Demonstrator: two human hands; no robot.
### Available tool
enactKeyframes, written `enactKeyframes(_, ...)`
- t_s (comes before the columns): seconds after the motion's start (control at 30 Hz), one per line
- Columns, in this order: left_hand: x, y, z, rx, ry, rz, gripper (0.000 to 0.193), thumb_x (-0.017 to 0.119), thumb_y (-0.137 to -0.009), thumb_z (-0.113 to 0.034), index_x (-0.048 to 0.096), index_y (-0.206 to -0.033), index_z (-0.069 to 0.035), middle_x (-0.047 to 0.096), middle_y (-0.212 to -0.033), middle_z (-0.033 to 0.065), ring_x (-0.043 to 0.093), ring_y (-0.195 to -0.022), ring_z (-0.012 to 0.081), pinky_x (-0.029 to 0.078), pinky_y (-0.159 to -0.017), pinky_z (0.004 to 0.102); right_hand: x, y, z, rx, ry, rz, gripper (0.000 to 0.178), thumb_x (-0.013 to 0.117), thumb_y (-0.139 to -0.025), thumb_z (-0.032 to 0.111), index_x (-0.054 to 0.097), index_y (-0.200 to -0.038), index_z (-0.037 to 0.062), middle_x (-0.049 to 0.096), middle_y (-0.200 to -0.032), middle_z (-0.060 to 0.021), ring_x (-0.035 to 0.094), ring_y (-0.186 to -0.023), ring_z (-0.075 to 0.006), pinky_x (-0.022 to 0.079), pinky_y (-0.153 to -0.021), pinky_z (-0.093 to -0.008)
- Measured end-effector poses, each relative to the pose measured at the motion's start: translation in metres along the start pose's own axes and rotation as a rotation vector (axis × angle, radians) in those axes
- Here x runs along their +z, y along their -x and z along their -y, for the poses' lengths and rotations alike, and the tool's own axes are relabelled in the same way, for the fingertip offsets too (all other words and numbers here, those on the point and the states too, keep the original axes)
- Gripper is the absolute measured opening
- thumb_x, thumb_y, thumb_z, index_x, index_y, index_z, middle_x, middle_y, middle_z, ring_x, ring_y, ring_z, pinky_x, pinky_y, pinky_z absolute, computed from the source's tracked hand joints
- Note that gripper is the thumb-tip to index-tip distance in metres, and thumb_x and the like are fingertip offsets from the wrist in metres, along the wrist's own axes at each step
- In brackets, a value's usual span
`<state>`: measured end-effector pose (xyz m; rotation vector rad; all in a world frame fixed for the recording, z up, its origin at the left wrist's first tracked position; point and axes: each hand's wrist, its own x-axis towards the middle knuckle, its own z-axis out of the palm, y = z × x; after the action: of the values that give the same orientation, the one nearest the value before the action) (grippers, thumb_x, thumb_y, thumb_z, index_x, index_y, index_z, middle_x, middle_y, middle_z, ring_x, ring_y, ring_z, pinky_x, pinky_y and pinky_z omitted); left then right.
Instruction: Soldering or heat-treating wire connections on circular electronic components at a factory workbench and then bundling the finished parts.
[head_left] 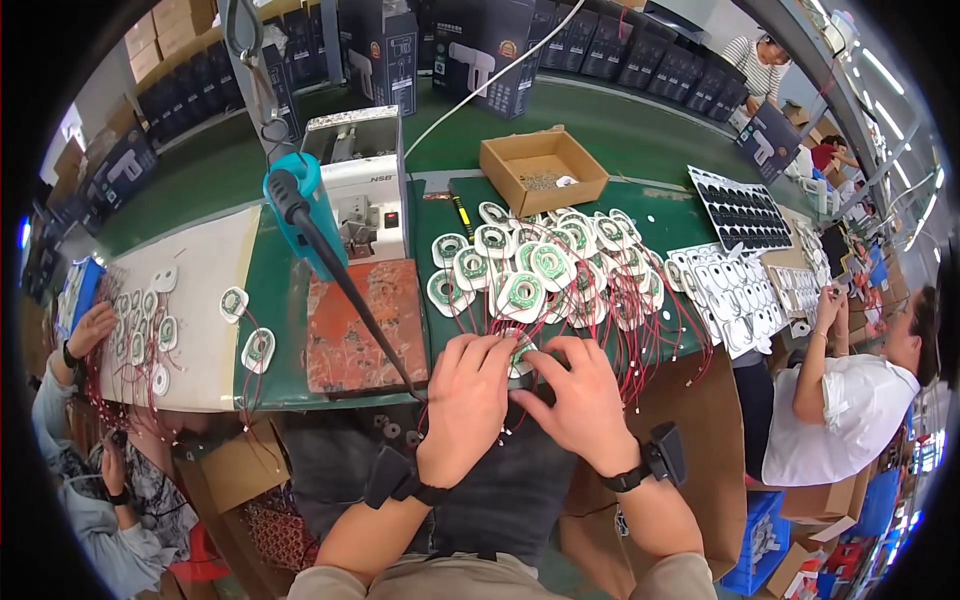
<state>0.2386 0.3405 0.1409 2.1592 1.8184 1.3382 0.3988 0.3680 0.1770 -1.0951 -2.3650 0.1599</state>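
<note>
At the near edge of the green table, my left hand (463,400) and my right hand (580,405) close in from both sides on one white plate with a green ring circuit board (520,352). The fingers of my left hand curl over its left side, while the right thumb and forefinger press at its right. My fingers cover much of the plate. Just beyond lies a heap of like white plates with green rings (550,262), their thin red wires (625,345) trailing toward me. A teal electric screwdriver (300,210) hangs to the left, its black cable crossing toward my left wrist.
Behind the screwdriver stands a white screw feeder (385,175), with a worn reddish board (365,325) in front. A cardboard tray (545,172) holds small metal parts. White sheets of parts (728,297) lie right. Co-workers sit on both sides; one hand (92,328) reaches in left.
</note>
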Motion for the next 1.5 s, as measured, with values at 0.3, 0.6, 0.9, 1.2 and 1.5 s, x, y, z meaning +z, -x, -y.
enactKeyframes(0.3, 0.002, 0.002, 0.001, -0.027, 0.049, -0.061, 0.025, 0.065, -0.082, -0.001, 0.065, -0.107, -0.005, 0.064, -0.100, 0.0073, 0.058, -0.099, 0.0289, 0.049, -0.084, 0.0403, -0.008, 0.007, -0.005, -0.005, 0.049, -0.064, 0.022, 0.075, -0.076, 0.007, 0.069, -0.096, 0.0084, 0.064, -0.092, -0.0059, 0.059, -0.087, -0.0280, 0.049, -0.076, -0.0395)
enactKeyframes(0.6, 0.001, 0.000, -0.001, -0.045, 0.059, -0.055, 0.023, 0.068, -0.081, -0.008, 0.066, -0.103, -0.004, 0.064, -0.099, 0.0074, 0.058, -0.098, 0.0292, 0.048, -0.084, 0.0409, -0.043, -0.017, -0.028, 0.408, -0.476, -0.398, 0.010, 0.071, -0.084, 0.001, 0.070, -0.093, -0.0022, 0.067, -0.085, -0.0085, 0.064, -0.074, -0.0136, 0.050, -0.064, -0.0251)
enactKeyframes(0.9, -0.002, -0.001, -0.011, -0.059, -0.014, 0.050, 0.027, 0.070, -0.077, -0.009, 0.066, -0.104, -0.006, 0.061, -0.105, 0.0062, 0.055, -0.101, 0.0284, 0.046, -0.085, 0.0401, -0.020, -0.089, -0.108, 0.102, 0.209, -0.304, 0.012, 0.068, -0.083, 0.005, 0.070, -0.095, 0.0045, 0.067, -0.100, -0.0110, 0.067, -0.085, -0.0320, 0.054, -0.076, -0.0386)
enactKeyframes(1.2, 0.003, -0.002, -0.009, -0.035, 0.012, 0.024, 0.023, 0.067, -0.077, -0.003, 0.067, -0.100, -0.004, 0.061, -0.099, 0.0065, 0.056, -0.095, 0.0274, 0.049, -0.081, 0.0381, -0.018, -0.076, -0.085, 0.019, 0.064, -0.282, 0.016, 0.075, -0.077, 0.018, 0.073, -0.089, 0.0075, 0.062, -0.107, -0.0121, 0.055, -0.106, -0.0330, 0.044, -0.091, -0.0435)
enactKeyframes(1.5, 0.004, -0.005, -0.013, -0.019, 0.010, 0.037, 0.020, 0.067, -0.077, -0.003, 0.068, -0.096, -0.003, 0.061, -0.093, 0.0068, 0.057, -0.091, 0.0271, 0.050, -0.081, 0.0369, -0.015, -0.061, -0.074, 0.145, -0.019, -0.294, 0.012, 0.074, -0.078, 0.017, 0.071, -0.078, 0.0055, 0.062, -0.114, -0.0113, 0.053, -0.110, -0.0321, 0.040, -0.093, -0.0442)
